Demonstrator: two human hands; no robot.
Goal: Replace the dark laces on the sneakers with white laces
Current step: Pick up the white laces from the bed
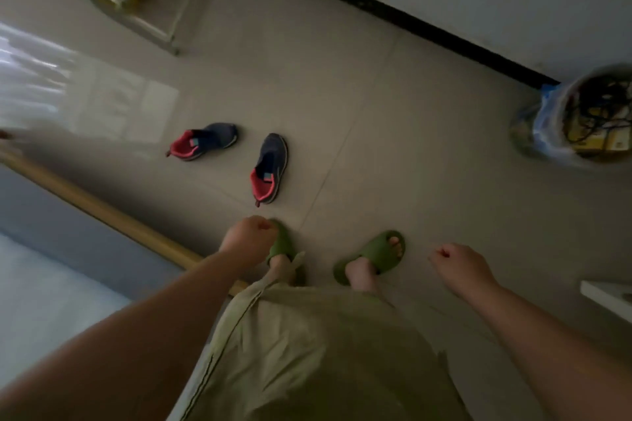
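Ahead of both hands, two sneakers [201, 141] [270, 169] are seen untouched on the floor [376, 147]; nothing is begun (laces indiscernible). Left hand [248, 236] and right hand [460, 265] are curled, holding nothing.

the whole view is motion-blurred — whether the two sneakers [236, 154] carry any laces is too soft to tell. the left hand [249, 238] covers the toe of one green slipper [282, 243]. the bucket [578, 116] and white shelf corner [608, 297] are cut by the right edge — the bucket's tangled contents unreadable.
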